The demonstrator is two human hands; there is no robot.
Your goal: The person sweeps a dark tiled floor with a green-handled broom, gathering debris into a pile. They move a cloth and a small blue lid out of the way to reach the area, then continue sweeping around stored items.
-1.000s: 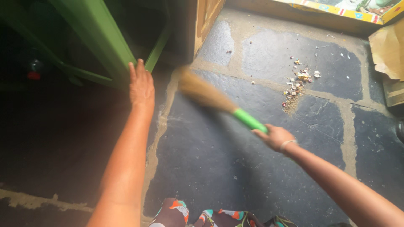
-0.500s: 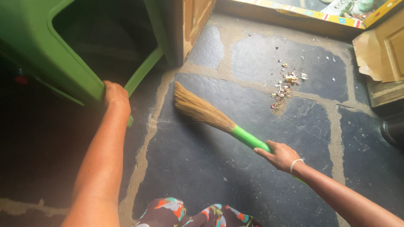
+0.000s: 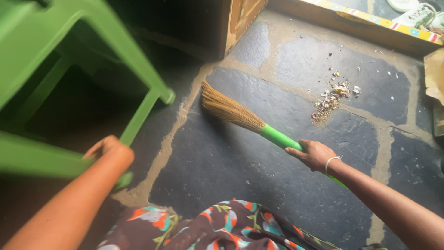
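Our left hand (image 3: 108, 150) grips the green plastic stool (image 3: 69, 60), tilted off the floor. Our right hand (image 3: 317, 155) closes around the broom (image 3: 245, 118), bristles down between our hands; debris pile (image 3: 330, 102) beyond.

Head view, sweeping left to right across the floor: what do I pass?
Green plastic stool → left hand gripping it → straw broom bristles → right hand on the green handle → debris pile → torn cardboard.

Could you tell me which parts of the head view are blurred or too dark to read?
In the head view, the green stool and the left hand smear with motion blur; the floor beneath the stool is deep shadow; the broom, right hand and debris pile are sharp and daylit.
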